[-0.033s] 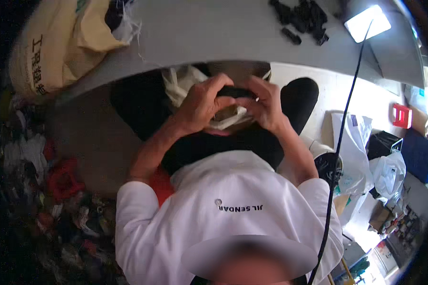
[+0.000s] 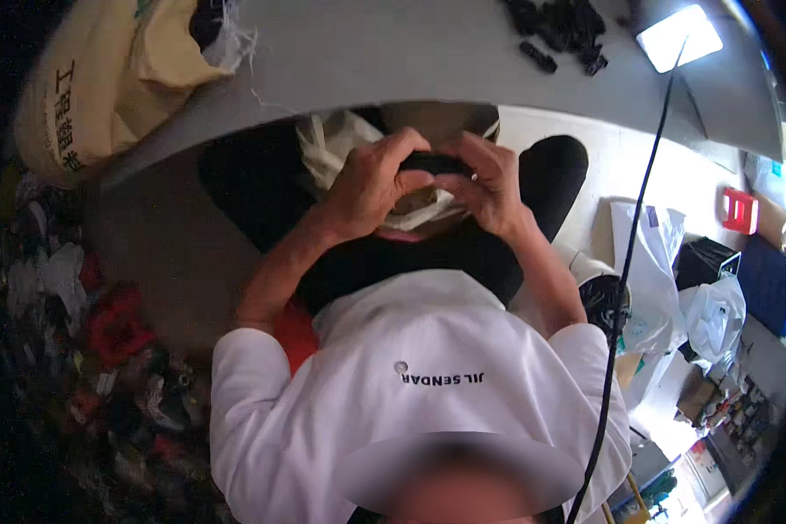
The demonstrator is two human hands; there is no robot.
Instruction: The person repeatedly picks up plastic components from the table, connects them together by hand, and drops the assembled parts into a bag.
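Note:
My left hand (image 2: 377, 182) and my right hand (image 2: 489, 179) meet over my lap, thumbs tip to tip and fingers curled. Between them they grip a small dark piece (image 2: 434, 163), black and narrow; its kind does not show. Just below and behind the hands a pale cloth-like bag (image 2: 341, 144) stands open between my knees. Its near rim shows under my thumbs, and what lies inside is mostly hidden.
A grey table (image 2: 367, 57) curves across the far side, bearing black pieces (image 2: 563, 31) and a bright lamp (image 2: 679, 37). A tan sack (image 2: 96, 96) leans at the far left. Mixed scraps (image 2: 148, 393) cover the left floor; plastic bags (image 2: 712, 314) stand right. A black cable (image 2: 630, 236) crosses the view.
The view has shifted very slightly, so the table edge sits a little higher. My right fingers look less blurred; both hands keep the same grip.

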